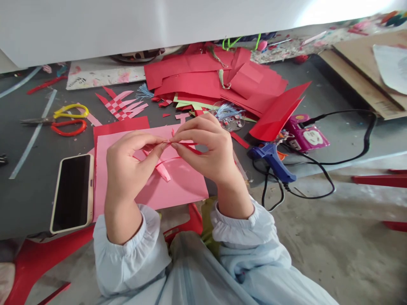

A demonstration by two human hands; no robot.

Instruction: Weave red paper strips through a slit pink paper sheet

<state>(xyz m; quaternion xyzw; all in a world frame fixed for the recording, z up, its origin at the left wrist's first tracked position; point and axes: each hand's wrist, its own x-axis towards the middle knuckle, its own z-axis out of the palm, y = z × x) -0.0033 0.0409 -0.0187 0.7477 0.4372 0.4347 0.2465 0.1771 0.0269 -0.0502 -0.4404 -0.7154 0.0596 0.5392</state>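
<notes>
Beyond pale blue sleeves (127, 258), pinching red-and-pink paper piece (163, 172) between tightened fingers (192, 135) of left hand (129, 163) and right hand (210, 152), directly at the tips, over pink sheet (178, 191) on grey table (25, 203)

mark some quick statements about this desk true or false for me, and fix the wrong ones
1. The left hand and right hand both pinch a small piece of paper strips above the pink sheet. True.
2. The right hand holds the blue glue gun. False: the glue gun lies apart from both hands, off to the right.
3. The phone lies left of the pink sheet. True.
4. A red and pink checkered piece lies right of the scissors. True.
5. Both scissor handles are green. False: one is yellow, the other orange-red.
</notes>
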